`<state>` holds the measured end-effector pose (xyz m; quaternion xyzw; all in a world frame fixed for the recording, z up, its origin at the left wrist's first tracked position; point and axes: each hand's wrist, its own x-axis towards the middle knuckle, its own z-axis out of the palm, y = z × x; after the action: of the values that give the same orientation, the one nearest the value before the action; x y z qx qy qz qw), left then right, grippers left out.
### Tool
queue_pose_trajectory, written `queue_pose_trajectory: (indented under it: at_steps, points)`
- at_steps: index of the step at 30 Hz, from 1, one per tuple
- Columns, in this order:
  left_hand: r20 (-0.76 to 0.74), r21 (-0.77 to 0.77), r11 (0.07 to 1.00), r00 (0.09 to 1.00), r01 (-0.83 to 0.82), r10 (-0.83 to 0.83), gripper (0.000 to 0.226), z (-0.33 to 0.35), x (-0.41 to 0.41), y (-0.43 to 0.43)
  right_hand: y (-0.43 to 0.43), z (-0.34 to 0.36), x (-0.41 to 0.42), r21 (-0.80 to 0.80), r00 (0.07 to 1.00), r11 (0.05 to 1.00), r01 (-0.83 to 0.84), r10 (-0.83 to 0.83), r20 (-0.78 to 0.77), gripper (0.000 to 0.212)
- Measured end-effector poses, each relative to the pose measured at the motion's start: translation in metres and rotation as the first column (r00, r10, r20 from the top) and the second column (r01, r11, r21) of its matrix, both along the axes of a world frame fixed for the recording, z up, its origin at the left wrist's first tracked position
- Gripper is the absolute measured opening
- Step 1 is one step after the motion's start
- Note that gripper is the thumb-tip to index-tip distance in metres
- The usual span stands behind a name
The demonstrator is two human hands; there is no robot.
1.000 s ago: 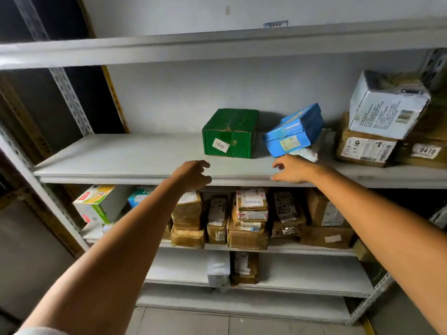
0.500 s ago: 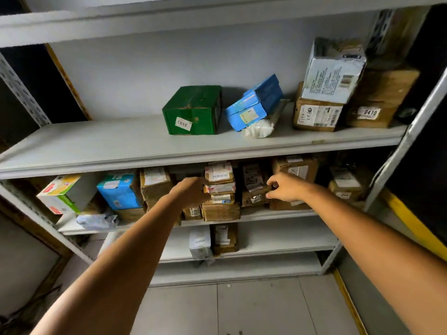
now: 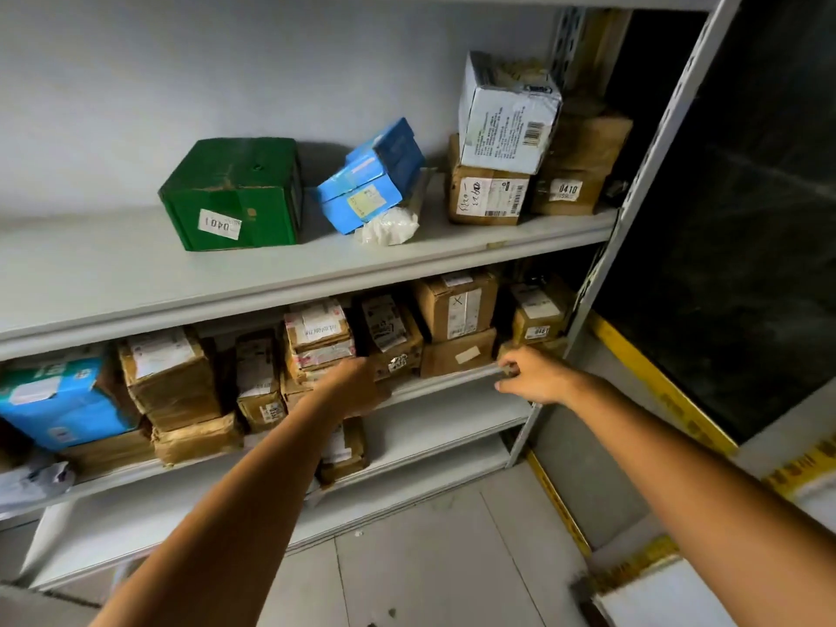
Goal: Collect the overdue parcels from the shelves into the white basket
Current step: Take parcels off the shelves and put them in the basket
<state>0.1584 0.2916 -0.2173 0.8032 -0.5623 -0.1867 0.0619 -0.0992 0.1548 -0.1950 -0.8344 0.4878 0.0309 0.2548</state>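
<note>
**A:** You're at the picking step. Both arms reach to the middle shelf [image 3: 452, 377], where the brown parcels [image 3: 457, 310] stand packed side by side. Your left hand [image 3: 357, 386] is up against the taped stack [image 3: 319, 337]. Its fingers are hidden behind the knuckles, so I cannot tell whether it has hold of anything.

**B:** Your right hand [image 3: 531, 377] is further right, with its fingers loosely bent at the shelf's front lip and no parcel in it.

**A:** For the next move I'd say you need to read the number labels, choose one box and draw it straight toward you. They look tightly wedged, so a neighbour may come out with it.

**B:** Expect slick surfaces. These are cardboard cartons wound in glossy brown tape, with dented corners and paper labels. On the shelf above, the green carton [image 3: 235, 192] is square and looks stiff. The blue box [image 3: 371, 174] sits tilted on a crumpled white wrap [image 3: 389, 226], which looks soft and unsteady.

**A:** I can't pick out the white basket for certain. A white-edged thing [image 3: 669, 595] lies on the floor at the near right, and I can't tell whether that is it.
</note>
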Motion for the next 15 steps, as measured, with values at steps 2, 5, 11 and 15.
queue_pose_trajectory:
  at_steps: [2, 5, 11, 15]
  points:
    - [-0.024, 0.026, 0.998, 0.998, 0.055, -0.054, 0.041, -0.006, -0.013, -0.008, -0.001, -0.002, -0.017, 0.002, 0.999, 0.999, 0.048, -0.048, -0.01, 0.049]
    - [-0.052, 0.025, 0.998, 0.997, 0.06, -0.058, 0.046, -0.012, -0.028, -0.023, -0.004, -0.003, -0.039, -0.002, 0.993, 0.994, 0.113, -0.113, -0.034, 0.054]
    - [-0.048, 0.011, 0.995, 0.994, 0.098, -0.097, 0.05, -0.014, -0.063, -0.056, -0.02, -0.012, -0.08, -0.029, 0.983, 0.984, 0.174, -0.175, -0.054, 0.05]
    - [-0.033, 0.006, 0.994, 0.994, 0.107, -0.106, 0.047, -0.017, -0.086, -0.078, -0.038, -0.018, -0.103, -0.025, 0.98, 0.981, 0.195, -0.196, -0.037, 0.052]
